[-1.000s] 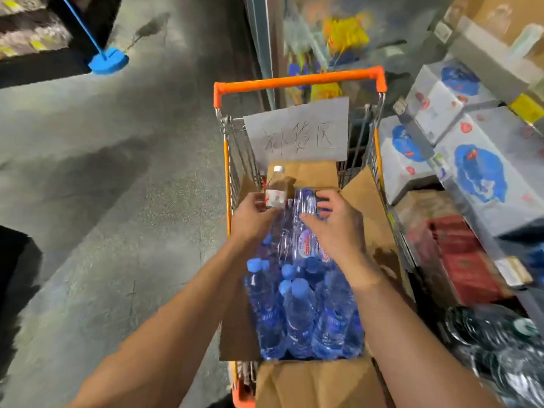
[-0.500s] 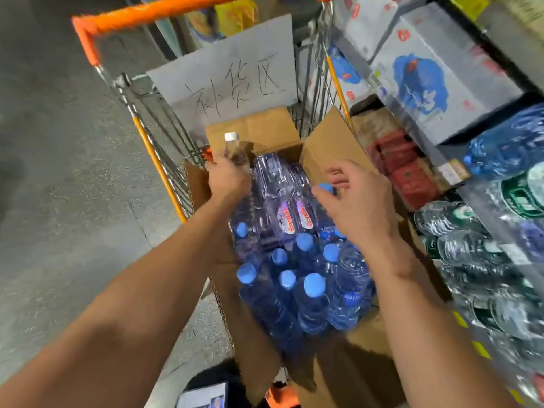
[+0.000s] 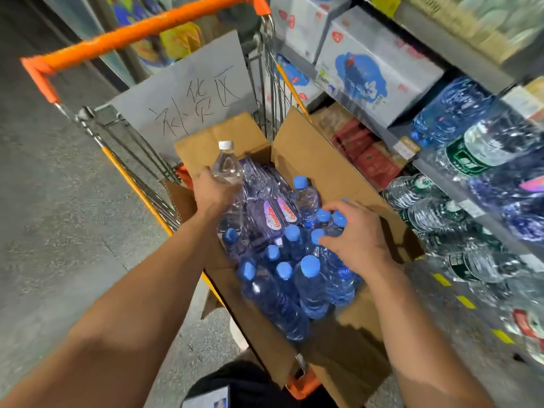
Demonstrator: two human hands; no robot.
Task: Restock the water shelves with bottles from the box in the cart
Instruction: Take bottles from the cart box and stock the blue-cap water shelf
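An open cardboard box (image 3: 306, 160) sits in the orange-handled cart (image 3: 141, 30). It holds several blue-capped water bottles (image 3: 309, 278) standing upright and a shrink-wrapped pack with pink labels (image 3: 276, 213) lying behind them. My left hand (image 3: 212, 192) grips a clear bottle with a white cap (image 3: 226, 163) at the box's far left corner. My right hand (image 3: 356, 231) reaches down over the bottles on the box's right side, its fingers curled round a blue-capped bottle (image 3: 338, 222).
Shelves on the right carry large water bottles (image 3: 482, 148), white cartons with blue prints (image 3: 371, 75) and red packs (image 3: 371, 160). A handwritten paper sign (image 3: 188, 92) hangs on the cart's front. Grey floor lies to the left.
The view has swung right toward the shelves. My left hand has lifted the white-capped bottle slightly. My right hand has moved down and nearer, onto the blue-capped bottles at the box's right side.
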